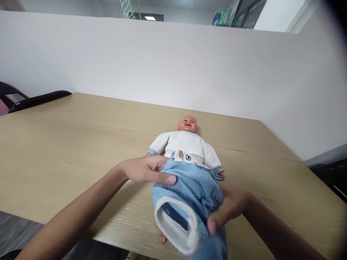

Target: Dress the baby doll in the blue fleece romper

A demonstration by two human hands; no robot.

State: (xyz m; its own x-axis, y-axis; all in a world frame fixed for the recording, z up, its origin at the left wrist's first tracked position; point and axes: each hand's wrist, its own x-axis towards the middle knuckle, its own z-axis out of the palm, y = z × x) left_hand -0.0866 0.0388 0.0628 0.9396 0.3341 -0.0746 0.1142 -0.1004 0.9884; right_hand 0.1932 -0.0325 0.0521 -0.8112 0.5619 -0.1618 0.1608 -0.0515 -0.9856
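Observation:
A baby doll (187,124) lies on its back on the table, head away from me, in a white top (185,142) with blue cuffs. Fuzzy blue trousers (189,180) with white trim cover its lower body. One white leg cuff (193,236) gapes toward me, and a doll's foot (163,237) shows below it. My left hand (148,171) grips the trousers near the waist, thumb on top, other fingers hidden. Lower on the opposite side, my right hand (227,207) holds the trousers with its thumb over the cloth. Its remaining fingers are out of sight.
The wooden table (67,151) spreads out on both sides of the doll, its near edge just beyond its feet. A white partition (135,65) rises behind it. A black chair armrest (43,100) stands at the left, and a dark object (330,173) at the right edge.

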